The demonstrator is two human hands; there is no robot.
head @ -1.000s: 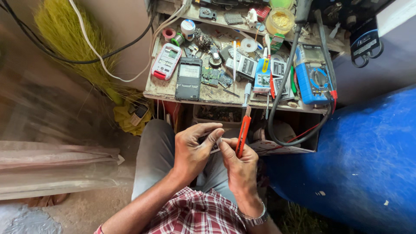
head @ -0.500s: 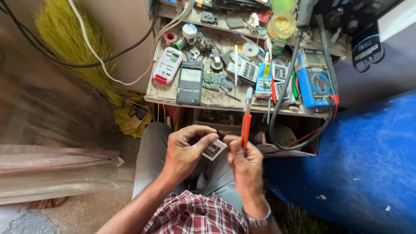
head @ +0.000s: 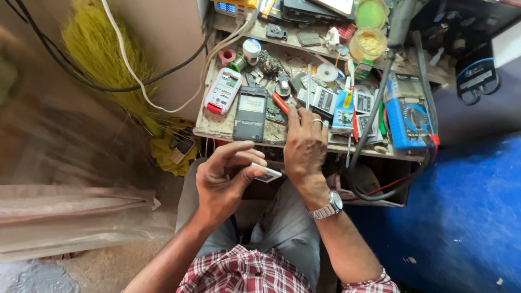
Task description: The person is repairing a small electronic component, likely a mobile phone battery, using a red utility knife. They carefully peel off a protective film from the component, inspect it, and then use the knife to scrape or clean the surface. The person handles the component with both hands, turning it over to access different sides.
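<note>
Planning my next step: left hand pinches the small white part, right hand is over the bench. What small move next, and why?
Probably close the right hand on the red-handled tool its fingertips already reach; the left hand holds the small white part ready above the lap.

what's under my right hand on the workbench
The right hand lies flat on the cluttered bench top, fingers over small circuit boards beside a dark phone. A red-handled tool pokes out at the fingertips. Whatever is beneath the palm is covered.
</note>
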